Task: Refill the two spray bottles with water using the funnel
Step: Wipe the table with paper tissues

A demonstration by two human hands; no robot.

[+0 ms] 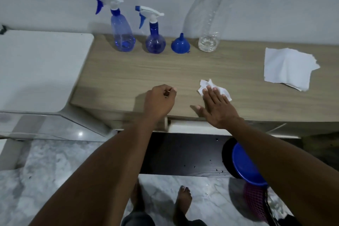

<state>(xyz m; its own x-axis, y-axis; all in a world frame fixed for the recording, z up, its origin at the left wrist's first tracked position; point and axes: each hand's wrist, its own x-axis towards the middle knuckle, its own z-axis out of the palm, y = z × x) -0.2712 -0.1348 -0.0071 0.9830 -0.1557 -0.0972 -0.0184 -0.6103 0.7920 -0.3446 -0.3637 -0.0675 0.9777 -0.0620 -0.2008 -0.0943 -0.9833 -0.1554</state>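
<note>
Two spray bottles stand upright at the back of the wooden table (128, 71): a tall clear-blue bottle (122, 31) and a shorter round blue bottle (155, 39), both with white-and-blue trigger heads on. To their right a blue funnel (180, 44) sits mouth down. Right of that stands a tall clear plastic bottle (211, 18) with a little water at its bottom. My left hand (159, 101) rests curled near the front edge, holding nothing I can see. My right hand (214, 106) lies flat, fingers pressing a crumpled white tissue (205, 86) onto the table.
A stack of white paper napkins (289, 68) lies at the right of the table. A white surface (40, 68) adjoins the table on the left. Below the front edge are a blue lid (244, 165) on a pink mesh basket (255, 202) and my bare feet on marble floor.
</note>
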